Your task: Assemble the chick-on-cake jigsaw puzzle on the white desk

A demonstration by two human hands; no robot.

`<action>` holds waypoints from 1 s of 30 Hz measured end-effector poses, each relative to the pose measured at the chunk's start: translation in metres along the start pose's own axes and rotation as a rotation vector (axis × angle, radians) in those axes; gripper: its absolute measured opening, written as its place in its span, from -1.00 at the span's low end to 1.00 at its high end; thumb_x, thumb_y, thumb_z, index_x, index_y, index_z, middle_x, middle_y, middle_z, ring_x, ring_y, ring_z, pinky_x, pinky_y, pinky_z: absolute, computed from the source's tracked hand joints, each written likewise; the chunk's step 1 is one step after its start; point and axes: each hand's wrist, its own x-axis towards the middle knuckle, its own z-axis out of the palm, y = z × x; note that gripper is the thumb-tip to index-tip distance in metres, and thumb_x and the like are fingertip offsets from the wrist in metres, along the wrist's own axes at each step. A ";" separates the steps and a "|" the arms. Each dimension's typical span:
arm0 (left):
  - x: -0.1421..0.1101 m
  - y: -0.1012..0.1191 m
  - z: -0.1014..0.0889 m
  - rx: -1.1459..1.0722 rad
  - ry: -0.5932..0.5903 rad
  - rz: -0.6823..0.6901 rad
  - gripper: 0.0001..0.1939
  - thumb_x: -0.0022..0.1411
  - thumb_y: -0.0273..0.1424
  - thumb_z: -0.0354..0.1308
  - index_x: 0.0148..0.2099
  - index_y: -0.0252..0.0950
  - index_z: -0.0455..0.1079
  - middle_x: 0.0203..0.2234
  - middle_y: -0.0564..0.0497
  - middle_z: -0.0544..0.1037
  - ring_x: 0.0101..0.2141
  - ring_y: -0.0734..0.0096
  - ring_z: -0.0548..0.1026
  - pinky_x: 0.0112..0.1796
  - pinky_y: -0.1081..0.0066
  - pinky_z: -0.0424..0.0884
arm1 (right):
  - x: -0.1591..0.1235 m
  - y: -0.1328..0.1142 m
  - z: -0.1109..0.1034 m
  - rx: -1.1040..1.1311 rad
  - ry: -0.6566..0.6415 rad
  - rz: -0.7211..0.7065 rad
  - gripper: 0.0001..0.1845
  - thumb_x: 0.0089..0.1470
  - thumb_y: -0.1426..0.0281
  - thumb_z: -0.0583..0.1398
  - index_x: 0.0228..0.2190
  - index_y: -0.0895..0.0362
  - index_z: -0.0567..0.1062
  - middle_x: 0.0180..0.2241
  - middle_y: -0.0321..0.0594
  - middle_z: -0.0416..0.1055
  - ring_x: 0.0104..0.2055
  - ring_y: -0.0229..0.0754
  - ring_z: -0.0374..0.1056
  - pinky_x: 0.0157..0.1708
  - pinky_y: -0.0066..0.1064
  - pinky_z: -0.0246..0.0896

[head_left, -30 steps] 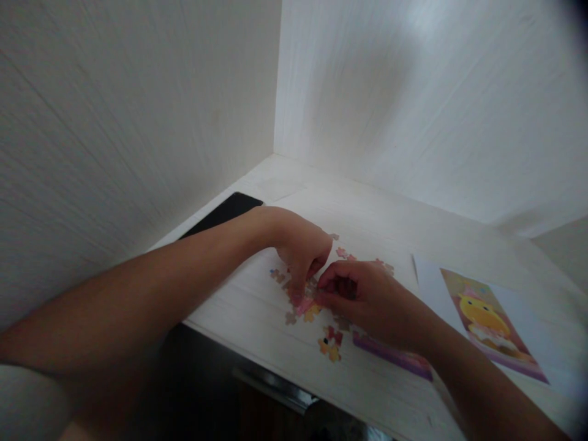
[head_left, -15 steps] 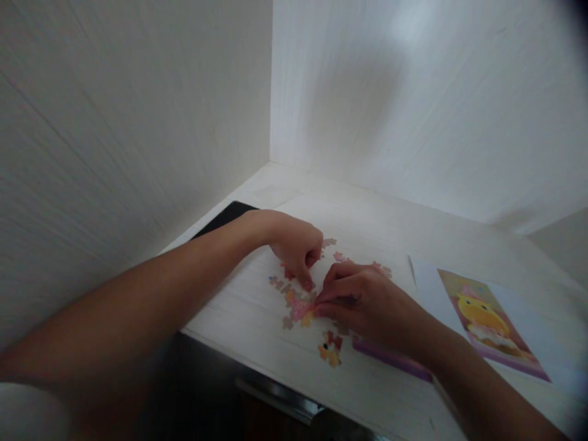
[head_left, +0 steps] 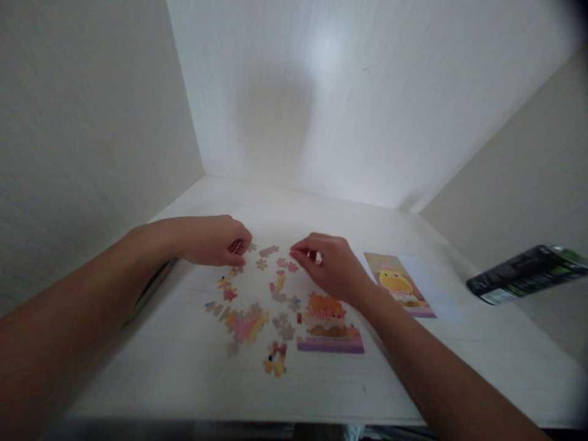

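Note:
My left hand (head_left: 218,240) is curled, with thumb and fingers bent down at the far left edge of some loose puzzle pieces (head_left: 261,264). Whether anything is between those fingers I cannot make out. My right hand (head_left: 331,263) pinches thumb and fingertips together just above a few pink pieces (head_left: 293,267); anything in the pinch is too small to see. Below it lies a joined puzzle section (head_left: 326,315) with an orange top and a purple lower edge. A joined pink and yellow cluster (head_left: 245,323) lies nearer me, beside a yellow and red cluster (head_left: 275,360).
A printed reference picture (head_left: 395,283) of a yellow character lies right of my right hand on white paper (head_left: 427,275). Further right is a dark can (head_left: 523,274). A dark flat object (head_left: 154,282) is partly under my left forearm. White walls enclose the table (head_left: 206,386).
The view has turned right, bringing the can into sight. Both hands have left the pink and yellow cluster for the farther loose pieces, and they are now wider apart.

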 end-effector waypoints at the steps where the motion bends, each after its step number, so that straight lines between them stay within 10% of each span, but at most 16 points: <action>1: 0.001 0.001 0.000 0.004 0.014 0.005 -0.84 0.17 -0.33 0.13 -0.44 -0.26 0.34 -0.57 0.06 0.44 -0.56 0.46 0.30 -0.53 0.45 0.09 | 0.001 0.018 -0.007 0.016 0.046 0.107 -0.82 0.20 0.38 0.18 -0.25 0.14 0.59 -0.35 -0.18 0.53 -0.40 -0.24 0.36 -0.34 -0.38 0.20; 6: 0.006 0.001 0.002 0.022 0.091 0.011 -0.84 0.24 -0.34 0.04 -0.35 -0.26 0.38 -0.54 0.05 0.45 -0.54 0.47 0.32 -0.49 0.47 0.12 | -0.002 0.078 -0.039 0.177 -0.164 0.253 -0.81 0.10 0.43 0.22 -0.23 0.16 0.59 -0.31 -0.15 0.55 -0.35 -0.18 0.39 -0.34 -0.36 0.24; 11: 0.015 -0.001 0.007 0.038 0.168 0.079 -0.80 0.26 -0.35 -0.01 -0.38 -0.27 0.34 -0.55 0.06 0.42 -0.54 0.48 0.29 -0.45 0.46 0.12 | -0.007 0.074 -0.047 0.189 -0.457 0.198 -0.71 0.03 0.41 0.29 -0.15 0.15 0.58 -0.30 -0.17 0.54 -0.32 -0.17 0.39 -0.32 -0.38 0.25; 30: 0.009 -0.006 0.005 0.124 0.082 -0.140 -0.85 0.14 -0.51 0.02 -0.32 -0.28 0.42 -0.44 -0.02 0.51 -0.45 0.39 0.38 -0.40 0.43 0.19 | -0.006 0.069 -0.035 0.104 -0.443 0.290 -0.78 0.02 0.24 0.26 -0.43 0.16 0.51 -0.46 -0.19 0.47 -0.43 -0.18 0.33 -0.43 -0.37 0.20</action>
